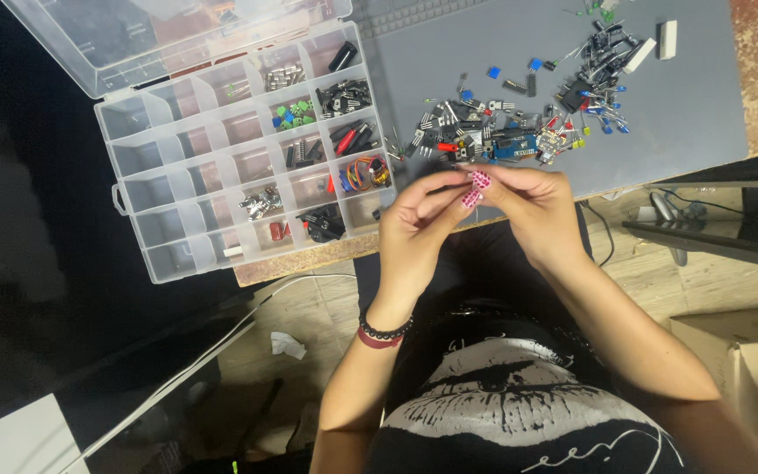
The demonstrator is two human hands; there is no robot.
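Observation:
My left hand (416, 230) and my right hand (532, 204) meet fingertip to fingertip just above the table's front edge. Both pinch one small component (474, 187), which is mostly hidden by the fingers and too small to identify. The nails are pink with dark dots. A dark bead bracelet and a red band (383, 333) circle my left wrist. Right behind the hands lies a pile of loose electronic parts (511, 127) on a grey mat (677, 114), including black transistors, a small blue board and coloured LEDs.
A clear plastic organiser box (221, 171) with its lid open lies at the left, with parts in several compartments. Two white blocks (653, 46) lie at the mat's far right. Below the table are cables (221, 342), a wooden floor and a cardboard box (747, 360).

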